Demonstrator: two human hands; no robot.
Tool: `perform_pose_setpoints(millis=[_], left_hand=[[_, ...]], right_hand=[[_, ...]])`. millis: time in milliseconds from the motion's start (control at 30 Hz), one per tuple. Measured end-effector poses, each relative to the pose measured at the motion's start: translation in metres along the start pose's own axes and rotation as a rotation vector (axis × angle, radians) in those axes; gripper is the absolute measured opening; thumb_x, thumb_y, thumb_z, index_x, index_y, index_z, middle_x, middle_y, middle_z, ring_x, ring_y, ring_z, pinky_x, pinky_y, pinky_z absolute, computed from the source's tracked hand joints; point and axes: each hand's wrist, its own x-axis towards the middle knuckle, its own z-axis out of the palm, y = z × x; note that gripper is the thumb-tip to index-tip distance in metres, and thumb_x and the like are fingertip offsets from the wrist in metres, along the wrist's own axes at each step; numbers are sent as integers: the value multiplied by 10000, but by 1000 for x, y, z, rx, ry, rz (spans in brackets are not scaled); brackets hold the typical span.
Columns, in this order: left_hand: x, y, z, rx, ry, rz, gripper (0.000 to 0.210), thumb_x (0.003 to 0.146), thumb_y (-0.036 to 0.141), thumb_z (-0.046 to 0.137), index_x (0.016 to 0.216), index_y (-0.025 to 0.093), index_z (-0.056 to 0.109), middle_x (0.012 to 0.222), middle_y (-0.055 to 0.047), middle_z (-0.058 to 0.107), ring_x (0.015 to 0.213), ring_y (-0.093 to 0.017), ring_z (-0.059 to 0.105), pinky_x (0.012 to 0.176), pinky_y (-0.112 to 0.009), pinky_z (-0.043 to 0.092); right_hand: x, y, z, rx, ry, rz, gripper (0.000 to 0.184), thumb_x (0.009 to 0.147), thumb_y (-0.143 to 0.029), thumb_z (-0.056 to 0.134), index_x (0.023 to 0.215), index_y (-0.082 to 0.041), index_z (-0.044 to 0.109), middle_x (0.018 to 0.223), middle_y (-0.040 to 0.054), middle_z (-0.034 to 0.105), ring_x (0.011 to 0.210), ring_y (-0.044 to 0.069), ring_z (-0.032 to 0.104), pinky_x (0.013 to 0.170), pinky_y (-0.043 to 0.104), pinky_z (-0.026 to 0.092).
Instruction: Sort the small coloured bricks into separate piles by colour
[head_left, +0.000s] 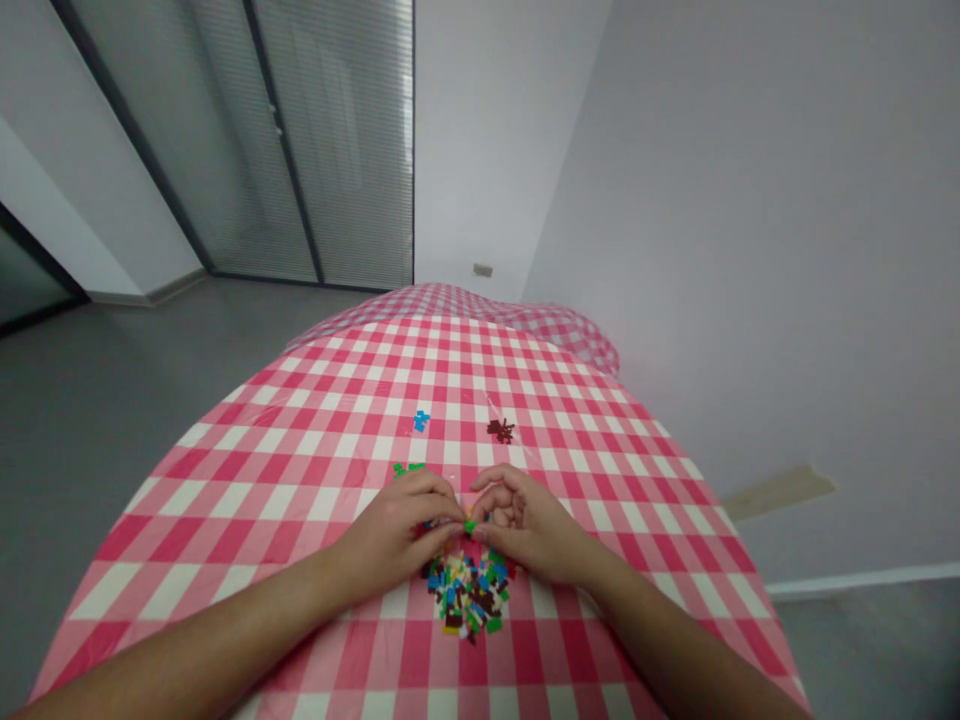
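Note:
Just above a mixed pile of small coloured building bricks (471, 598), a small green brick (469, 526) is pinched between the fingertips of both hands. My left hand (409, 520) comes in from the left with thumb and forefinger closed on it. From the other side my right hand (525, 525) meets it with thumb and forefinger, its other fingers curled. Some bricks are hidden behind the fingers. A few green bricks (409, 468) lie just beyond my left hand, partly covered by it.
A small cluster of blue bricks (421, 420) and one of dark brown bricks (501, 431) lie farther out on the red-and-white checked tablecloth (315, 500). A pale wall (750, 250) stands close on the right. Glass partitions with blinds (337, 150) are at the back left.

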Motion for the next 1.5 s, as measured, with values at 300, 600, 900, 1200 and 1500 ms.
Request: perform_pose_setpoints(millis=[300,600,900,1200,1500], left_hand=[[0,-2,1,-7,-18,31,92,911,174,609,915,210,694,882,-47,651,840,-173,606,745,-306,490],[0,0,1,-31,-21,41,109,870,186,673,970,226,695,927,-49,615,866,-176,597,749,-301,497],[-1,-1,0,-17,-8,87,106,875,181,669,973,215,690,930,-47,613,870,-170,598,749,-295,492],[0,0,-1,-18,-9,59,73,865,171,678,929,203,695,887,-35,614,833,-160,590,722,-281,481],[0,-2,-3,-14,-20,27,107,868,120,633,929,187,691,888,-40,621,833,-154,592,738,-287,479]], right_hand=[[2,0,2,176,-38,16,451,739,-238,760,1056,-238,439,801,-28,641,573,78,533,512,196,356],[1,1,4,238,-56,65,515,690,-222,802,1060,-239,444,780,-39,652,503,49,488,464,168,312],[1,2,3,215,-86,109,526,682,-275,829,1033,-234,440,716,-54,649,445,40,430,430,162,272],[0,3,3,211,-83,68,495,677,-236,848,990,-219,465,759,-34,676,464,29,422,447,161,277],[2,4,4,226,-16,32,368,728,-301,811,853,-199,479,782,-11,648,553,61,507,517,195,359]])
